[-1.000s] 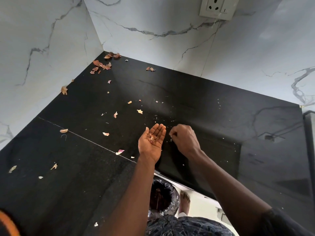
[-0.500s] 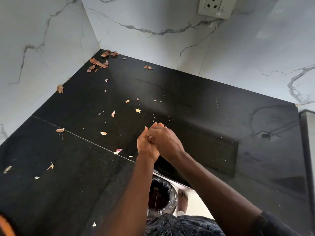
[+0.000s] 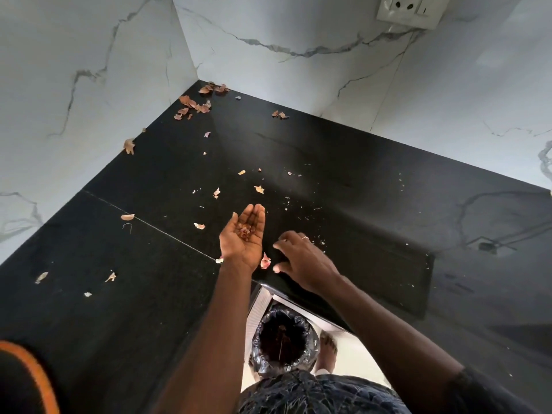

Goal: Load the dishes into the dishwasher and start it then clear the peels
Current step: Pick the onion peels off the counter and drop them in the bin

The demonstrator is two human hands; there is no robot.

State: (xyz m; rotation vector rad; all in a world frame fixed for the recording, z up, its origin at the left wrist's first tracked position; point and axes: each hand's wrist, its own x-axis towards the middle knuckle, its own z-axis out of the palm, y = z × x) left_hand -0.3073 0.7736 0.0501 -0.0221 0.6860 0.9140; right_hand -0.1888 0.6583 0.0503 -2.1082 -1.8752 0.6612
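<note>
Landmark = left hand [image 3: 243, 237], above counter [image 3: 358, 204], peel bits [image 3: 245, 231] in its palm. Right hand [image 3: 301, 261] just right of it, one peel [image 3: 265, 261] on counter btwn them. Scattered peels [image 3: 216, 192] left of + behind it. Peel heap [image 3: 197, 104] far behind-left, in wall corner. Bin [image 3: 282, 343] in front, down on floor; foot [image 3: 328, 343] front-right. Socket [image 3: 409, 8] far behind-right, on wall.

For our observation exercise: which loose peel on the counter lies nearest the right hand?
The pinkish peel beside the thumb of the right hand, near the counter edge; all others lie farther off.
</note>
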